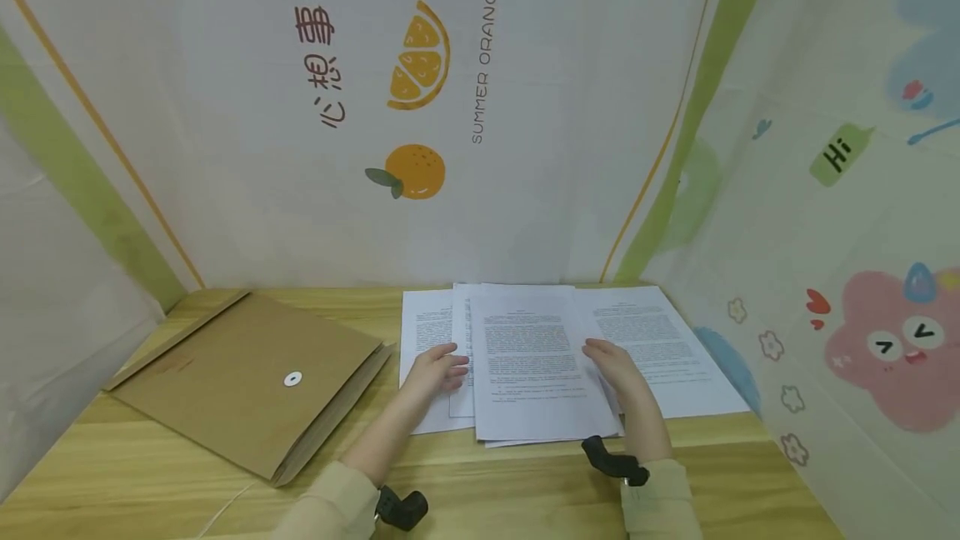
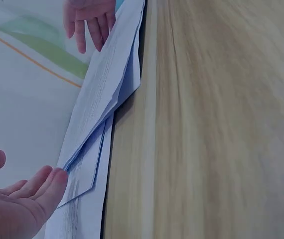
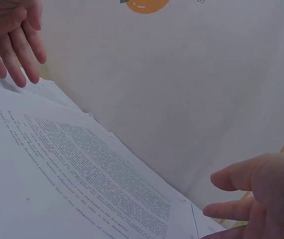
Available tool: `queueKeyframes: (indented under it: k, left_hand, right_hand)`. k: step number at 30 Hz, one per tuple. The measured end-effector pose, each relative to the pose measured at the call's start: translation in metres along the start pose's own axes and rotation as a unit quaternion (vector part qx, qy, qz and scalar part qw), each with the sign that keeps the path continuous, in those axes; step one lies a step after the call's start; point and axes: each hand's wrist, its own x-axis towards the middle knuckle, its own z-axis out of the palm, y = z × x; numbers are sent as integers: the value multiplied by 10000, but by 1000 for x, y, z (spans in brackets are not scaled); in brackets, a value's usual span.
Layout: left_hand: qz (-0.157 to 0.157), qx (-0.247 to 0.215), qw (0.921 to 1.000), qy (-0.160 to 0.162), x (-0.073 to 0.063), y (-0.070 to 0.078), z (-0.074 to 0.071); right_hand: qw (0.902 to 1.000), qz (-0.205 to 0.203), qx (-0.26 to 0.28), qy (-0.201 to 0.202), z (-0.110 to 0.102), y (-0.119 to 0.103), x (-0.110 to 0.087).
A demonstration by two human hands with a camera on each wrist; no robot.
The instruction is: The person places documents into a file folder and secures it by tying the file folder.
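Several printed sheets of paper (image 1: 536, 419) lie overlapping in the middle of the table, the top one facing up with text on it. At their left side is my left hand (image 1: 438, 369), its fingers relaxed and its fingertips right at the sheets' edge. My right hand (image 1: 615, 365) is at the right edge of the top sheet, fingers extended and thumb apart. In the right wrist view the right hand (image 3: 261, 199) stands beside the top page (image 3: 82, 164). The left wrist view shows the left palm (image 2: 17, 209) turned upward near the lower sheets. Neither hand grips anything.
A brown paper file folder (image 1: 247, 382) with a white round button lies on the left of the wooden table (image 1: 525, 490). Another printed sheet (image 1: 667, 357) spreads out to the right. A printed white cloth (image 1: 555, 190) hangs behind the table, with more cloth along the sides.
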Motion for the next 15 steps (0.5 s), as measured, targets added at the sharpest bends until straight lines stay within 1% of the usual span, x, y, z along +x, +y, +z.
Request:
queueKeyframes:
  k: [5, 7, 10, 12, 15]
  left_hand:
    - [-326, -571, 9978, -41, 2, 1, 6]
    - [-465, -715, 9963, -72, 3, 1, 8]
    - [-566, -665, 9961, -85, 3, 0, 11]
    - [-603, -540, 9967, -36, 3, -1, 12]
    - [-608, -338, 9976, 3, 5, -5, 12]
  right_hand:
    - [9997, 32, 235, 55, 2, 1, 3]
    - [9994, 78, 337, 94, 3, 1, 4]
    - [9983, 147, 531, 184, 4, 3, 5]
    - [9975, 153, 639, 246, 4, 4, 6]
    - [9949, 169, 948, 285, 5, 8, 8]
